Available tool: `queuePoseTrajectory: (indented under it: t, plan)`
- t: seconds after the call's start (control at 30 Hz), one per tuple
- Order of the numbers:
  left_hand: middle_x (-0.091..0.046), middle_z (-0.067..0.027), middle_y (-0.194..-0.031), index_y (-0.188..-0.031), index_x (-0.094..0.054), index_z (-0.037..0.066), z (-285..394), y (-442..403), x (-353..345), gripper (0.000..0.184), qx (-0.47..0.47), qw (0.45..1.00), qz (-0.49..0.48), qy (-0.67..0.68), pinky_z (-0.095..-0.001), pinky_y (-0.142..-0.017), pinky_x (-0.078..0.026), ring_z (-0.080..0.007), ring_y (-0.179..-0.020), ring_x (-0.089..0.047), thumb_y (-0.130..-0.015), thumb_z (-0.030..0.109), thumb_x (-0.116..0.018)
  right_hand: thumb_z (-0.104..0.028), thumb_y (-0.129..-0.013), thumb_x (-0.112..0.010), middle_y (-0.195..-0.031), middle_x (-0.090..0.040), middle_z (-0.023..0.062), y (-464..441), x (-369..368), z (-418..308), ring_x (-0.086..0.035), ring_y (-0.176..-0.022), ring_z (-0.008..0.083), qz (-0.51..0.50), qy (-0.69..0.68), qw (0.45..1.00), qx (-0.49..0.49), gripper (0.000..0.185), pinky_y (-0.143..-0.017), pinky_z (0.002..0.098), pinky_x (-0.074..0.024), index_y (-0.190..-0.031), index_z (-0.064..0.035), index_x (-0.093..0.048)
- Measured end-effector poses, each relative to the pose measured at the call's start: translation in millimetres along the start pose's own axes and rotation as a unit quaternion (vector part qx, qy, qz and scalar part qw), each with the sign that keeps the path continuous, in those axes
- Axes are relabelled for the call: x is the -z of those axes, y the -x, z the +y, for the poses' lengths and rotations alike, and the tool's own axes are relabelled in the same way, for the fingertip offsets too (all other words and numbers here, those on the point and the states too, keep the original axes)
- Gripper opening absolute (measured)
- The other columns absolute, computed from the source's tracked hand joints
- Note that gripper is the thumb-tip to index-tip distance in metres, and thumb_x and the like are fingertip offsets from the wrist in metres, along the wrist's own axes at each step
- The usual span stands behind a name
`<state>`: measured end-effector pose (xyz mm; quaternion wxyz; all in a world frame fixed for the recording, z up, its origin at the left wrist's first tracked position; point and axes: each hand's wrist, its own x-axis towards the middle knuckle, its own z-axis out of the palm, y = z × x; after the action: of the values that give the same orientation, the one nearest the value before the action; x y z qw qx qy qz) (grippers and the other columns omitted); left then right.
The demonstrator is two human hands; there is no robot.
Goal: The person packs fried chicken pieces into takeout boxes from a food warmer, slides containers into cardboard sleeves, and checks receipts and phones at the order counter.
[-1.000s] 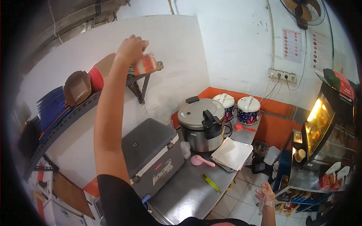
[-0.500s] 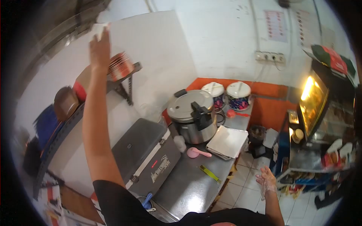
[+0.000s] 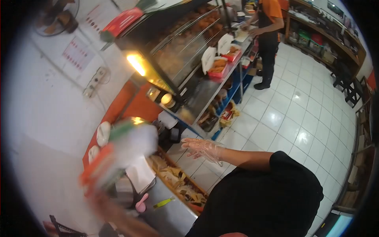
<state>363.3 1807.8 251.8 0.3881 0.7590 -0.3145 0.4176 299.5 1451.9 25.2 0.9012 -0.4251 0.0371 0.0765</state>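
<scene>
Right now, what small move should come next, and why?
Probably carry the blurred packaging in the left hand toward the display counter: red food boxes stand open there, and the gloved right hand looks empty.

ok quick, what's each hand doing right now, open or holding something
Left hand: holding a blurred orange, white and green item.
Right hand: open, nothing visible in it.

We saw glossy floor tiles [image 3: 252,132], a smooth metal countertop [image 3: 160,219], matt shirt cloth [image 3: 252,197] and a crinkled, see-through plastic glove [image 3: 212,151]; blur hid the held packaging's [image 3: 132,142] finish.
</scene>
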Motion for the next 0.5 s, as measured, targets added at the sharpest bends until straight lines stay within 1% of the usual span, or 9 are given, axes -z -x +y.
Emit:
queuePoseTrajectory:
  t: [0.03,0.07,0.1,0.17,0.2,0.3,0.4,0.47,0.5]
  plan:
    - [-0.063,-0.0163,-0.108,-0.110,-0.060,-0.003,43,16,-66,0.028,0.053,0.992,-0.076,-0.088,-0.0388,-0.095,-0.043,-0.0254,-0.106,-0.056,-0.082,0.000,-0.061,-0.051,-0.091,-0.053,-0.143,-0.041,0.0078,13,21,-5,-0.052,-0.116,0.0244,-0.062,-0.042,0.996,0.044,0.073,-0.090,0.0442,-0.0452,-0.147,-0.0114,-0.027]
    - [-0.062,-0.0143,-0.110,-0.116,-0.057,-0.001,53,38,-125,0.034,0.200,0.969,-0.143,0.029,-0.0365,-0.097,-0.041,-0.0219,-0.106,-0.056,-0.082,-0.004,-0.060,-0.051,-0.091,-0.053,-0.143,-0.041,0.0078,33,49,-16,-0.052,-0.116,0.0244,-0.060,-0.040,0.996,0.051,0.073,-0.090,0.0442,-0.0452,-0.147,-0.0114,-0.027]
    - [-0.058,-0.0113,-0.117,-0.122,-0.053,0.000,58,58,-182,0.040,0.302,0.904,-0.179,0.245,-0.0333,-0.100,-0.038,-0.0188,-0.109,-0.053,-0.083,-0.007,-0.058,-0.055,-0.092,-0.047,-0.146,-0.036,0.0085,52,72,-26,-0.046,-0.123,0.0276,-0.072,-0.103,0.990,0.068,0.073,-0.095,0.0480,-0.0416,-0.148,-0.0127,-0.025]
    - [-0.051,-0.0110,-0.125,-0.128,-0.048,0.000,104,85,-283,0.045,0.290,0.853,-0.188,0.390,-0.0316,-0.102,-0.036,-0.0186,-0.115,-0.049,-0.084,-0.008,-0.057,-0.062,-0.093,-0.034,-0.149,-0.032,0.0093,103,107,-66,-0.038,-0.132,0.0332,-0.046,-0.224,0.968,0.103,0.074,-0.101,0.0605,-0.0331,-0.148,-0.0128,-0.024]
    - [-0.052,-0.0118,-0.126,-0.134,-0.042,0.000,125,98,-330,0.052,0.269,0.840,-0.191,0.430,-0.0316,-0.100,-0.038,-0.0184,-0.114,-0.051,-0.084,-0.008,-0.057,-0.062,-0.093,-0.034,-0.149,-0.032,0.0093,126,132,-83,-0.038,-0.132,0.0332,-0.041,-0.209,0.971,0.111,0.074,-0.101,0.0605,-0.0331,-0.148,-0.0128,-0.024]
    - [-0.053,-0.0108,-0.123,-0.141,-0.029,0.001,214,131,-434,0.065,0.336,0.753,-0.232,0.516,-0.0297,-0.096,-0.042,-0.0168,-0.110,-0.054,-0.083,-0.008,-0.059,-0.056,-0.093,-0.043,-0.147,-0.035,0.0128,204,228,-126,-0.036,-0.134,0.0322,-0.025,-0.186,0.962,0.200,0.073,-0.099,0.0628,-0.0374,-0.147,-0.0099,-0.024]
    - [-0.056,-0.0093,-0.121,-0.139,-0.032,0.000,250,189,-546,0.063,0.411,0.674,-0.310,0.530,-0.0261,-0.092,-0.044,-0.0151,-0.108,-0.055,-0.083,-0.010,-0.059,-0.057,-0.089,-0.050,-0.146,-0.035,0.0159,269,305,-147,-0.037,-0.134,0.0325,0.051,-0.125,0.967,0.218,0.079,-0.102,0.0578,-0.0370,-0.146,-0.0077,-0.026]
    - [-0.057,-0.0097,-0.122,-0.136,-0.036,-0.001,303,187,-596,0.057,0.381,0.664,-0.358,0.534,-0.0255,-0.092,-0.044,-0.0154,-0.110,-0.055,-0.083,-0.012,-0.057,-0.048,-0.086,-0.060,-0.138,-0.044,0.0120,308,349,-162,-0.045,-0.126,0.0297,0.066,-0.163,0.955,0.239,0.078,-0.105,0.0478,-0.0366,-0.143,-0.0040,-0.029]
    - [-0.057,-0.0097,-0.122,-0.136,-0.036,-0.001,324,188,-620,0.057,0.380,0.657,-0.357,0.545,-0.0255,-0.092,-0.044,-0.0154,-0.110,-0.055,-0.083,-0.012,-0.057,-0.048,-0.086,-0.060,-0.138,-0.044,0.0120,321,368,-171,-0.045,-0.126,0.0297,0.075,-0.153,0.956,0.240,0.078,-0.105,0.0478,-0.0366,-0.143,-0.0040,-0.029]
